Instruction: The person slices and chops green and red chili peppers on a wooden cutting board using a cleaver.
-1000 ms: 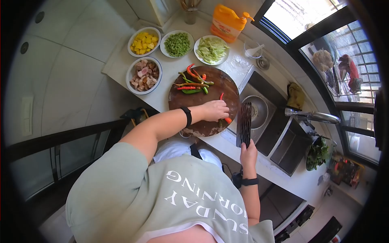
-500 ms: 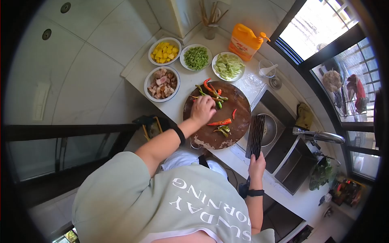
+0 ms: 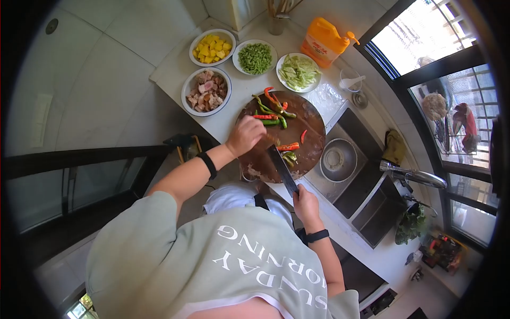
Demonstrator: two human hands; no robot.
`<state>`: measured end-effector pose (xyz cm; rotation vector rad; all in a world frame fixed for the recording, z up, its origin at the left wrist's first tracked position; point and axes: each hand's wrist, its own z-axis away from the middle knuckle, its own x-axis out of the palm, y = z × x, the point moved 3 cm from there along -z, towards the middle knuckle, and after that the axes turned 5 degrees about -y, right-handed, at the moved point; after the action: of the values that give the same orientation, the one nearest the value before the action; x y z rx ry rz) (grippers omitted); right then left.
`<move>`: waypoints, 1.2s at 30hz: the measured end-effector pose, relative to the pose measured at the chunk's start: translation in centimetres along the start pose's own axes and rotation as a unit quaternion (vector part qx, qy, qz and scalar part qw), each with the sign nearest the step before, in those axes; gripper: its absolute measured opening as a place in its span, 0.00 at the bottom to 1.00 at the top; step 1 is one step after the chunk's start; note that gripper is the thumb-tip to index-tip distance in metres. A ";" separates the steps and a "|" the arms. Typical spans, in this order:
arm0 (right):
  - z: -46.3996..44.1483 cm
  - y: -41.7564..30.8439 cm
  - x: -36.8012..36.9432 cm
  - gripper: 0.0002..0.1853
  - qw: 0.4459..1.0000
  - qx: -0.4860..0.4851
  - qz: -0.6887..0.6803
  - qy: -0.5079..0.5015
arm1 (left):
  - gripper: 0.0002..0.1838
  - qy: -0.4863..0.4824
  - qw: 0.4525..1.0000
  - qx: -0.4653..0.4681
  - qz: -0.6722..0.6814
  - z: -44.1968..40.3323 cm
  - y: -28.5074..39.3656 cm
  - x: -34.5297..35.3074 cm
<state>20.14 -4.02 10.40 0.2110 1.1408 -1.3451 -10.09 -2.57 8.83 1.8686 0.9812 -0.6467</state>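
Observation:
In the head view my right hand (image 3: pixel 306 206) grips a kitchen knife (image 3: pixel 284 171). Its dark blade, seen nearly edge-on, reaches over the round wooden chopping board (image 3: pixel 313 141). My left hand (image 3: pixel 246 135) is closed over the board's left side, its fingers pinching a blurred, reddish chili pepper (image 3: pixel 272 140) that points toward the knife tip. Beyond that hand lies a pile of red and green chili peppers (image 3: pixel 274 112). Near the blade rest a split red pepper (image 3: pixel 288 147) and some green pepper pieces (image 3: pixel 289 158). One small red chili (image 3: pixel 303 136) lies apart on the right.
Behind the board stand a bowl of yellow chunks (image 3: pixel 213 49), a bowl of meat (image 3: pixel 207 93), and plates of chopped greens (image 3: pixel 255 57) and pale green slices (image 3: pixel 299 73). An orange jug (image 3: pixel 325 42) is at the back. A sink with a metal basin (image 3: pixel 339 160) lies right.
The knife has swung left from beside the sink onto the board, its blade turning edge-on. My left hand has drawn back from the pile with a pepper. The view has shifted slightly.

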 end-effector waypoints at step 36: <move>-6.6 -5.1 3.4 0.12 0.997 0.002 0.069 -0.036 | 0.09 -0.090 0.996 0.010 0.023 8.1 0.8 6.3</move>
<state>11.79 -3.06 7.08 0.2387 1.0439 -1.2230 -6.28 -7.75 0.79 1.8087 0.8149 -0.7852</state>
